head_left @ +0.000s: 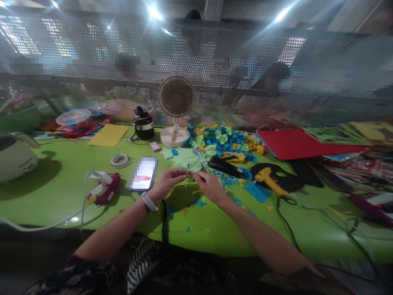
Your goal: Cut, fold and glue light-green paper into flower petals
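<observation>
My left hand (168, 182) and my right hand (210, 186) meet in front of me above the green table (196, 237). Both have their fingers pinched together around something too small to make out. Light green paper pieces (184, 156) lie just beyond the fingertips. Behind them is a heap of blue, green and yellow folded paper flowers (222, 137). A black stapler (229, 167) rests to the right of my right hand. To the left of my left hand, a lit phone (143, 174) lies on the table.
A fan (176, 98) stands at the back. On the right are a yellow glue gun (270, 180), its cord and red sheets (307, 143). Leftward are a tape roll (119, 160), a purple power strip (106, 190), yellow paper (109, 135) and a kettle (16, 157).
</observation>
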Tool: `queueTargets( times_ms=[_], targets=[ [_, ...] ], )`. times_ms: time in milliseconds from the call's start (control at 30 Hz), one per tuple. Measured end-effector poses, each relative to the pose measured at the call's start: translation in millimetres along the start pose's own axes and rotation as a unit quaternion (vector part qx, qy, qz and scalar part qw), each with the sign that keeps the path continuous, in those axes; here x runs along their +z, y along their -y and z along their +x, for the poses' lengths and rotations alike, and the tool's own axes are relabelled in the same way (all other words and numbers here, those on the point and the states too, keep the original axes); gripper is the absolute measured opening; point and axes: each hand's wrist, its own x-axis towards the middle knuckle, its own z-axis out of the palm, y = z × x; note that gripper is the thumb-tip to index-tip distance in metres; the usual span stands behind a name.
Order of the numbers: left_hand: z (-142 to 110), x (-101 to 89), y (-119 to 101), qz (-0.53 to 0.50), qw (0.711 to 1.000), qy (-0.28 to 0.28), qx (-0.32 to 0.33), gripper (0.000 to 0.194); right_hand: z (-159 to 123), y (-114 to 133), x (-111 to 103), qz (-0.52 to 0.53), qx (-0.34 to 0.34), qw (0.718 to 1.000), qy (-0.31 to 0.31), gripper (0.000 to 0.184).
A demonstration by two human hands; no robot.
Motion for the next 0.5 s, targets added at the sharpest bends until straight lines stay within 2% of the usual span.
queueTargets(
  times_ms=[200,500],
  targets=[
    [0.1,0.0,1.3,-0.003,1.0,-0.025,0.006,0.03,-1.4,4.3,-0.7,0.025,-0.003,1.0,0.008,0.043],
    [-0.5,-0.3,3.5,0.001,0.999,-0.03,0.018,0.027,-1.5,5.1,-0.6,0.046,-0.018,0.999,0.015,0.043]
  ],
)
